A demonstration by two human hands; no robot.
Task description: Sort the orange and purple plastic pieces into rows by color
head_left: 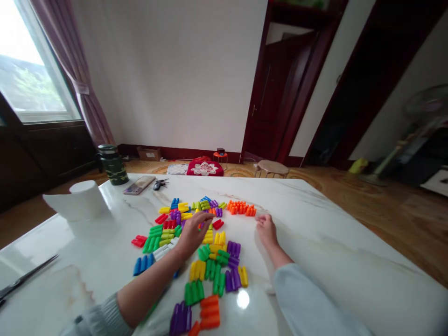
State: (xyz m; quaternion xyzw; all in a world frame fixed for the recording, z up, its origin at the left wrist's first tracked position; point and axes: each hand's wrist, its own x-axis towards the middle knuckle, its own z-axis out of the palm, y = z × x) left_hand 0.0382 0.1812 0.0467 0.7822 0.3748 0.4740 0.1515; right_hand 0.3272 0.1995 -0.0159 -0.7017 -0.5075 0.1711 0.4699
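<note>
Bullet-shaped plastic building blocks in many colours, several joined side by side, lie spread over the table. My left hand [194, 229] hovers over the middle of the pile, its fingers reaching right with a gap above the thumb; nothing shows in it. Close to its fingertips lie a red block [218, 224] and purple blocks [219, 212]. At the far right of the pile, orange blocks [241, 208] stand grouped in a row. My right hand [266, 229] rests just right of that row, fingers drawn together; whatever they pinch, if anything, is hidden. Green blocks [211, 269] and yellow blocks [198, 270] lie nearer me.
Along the left stand a white curved plastic piece [84, 200] and a camouflage flask [114, 165]. A phone [139, 185] and keys [160, 184] lie behind the blocks. Scissors [24, 279] are at the left edge. Beyond the table stands a stool [272, 167].
</note>
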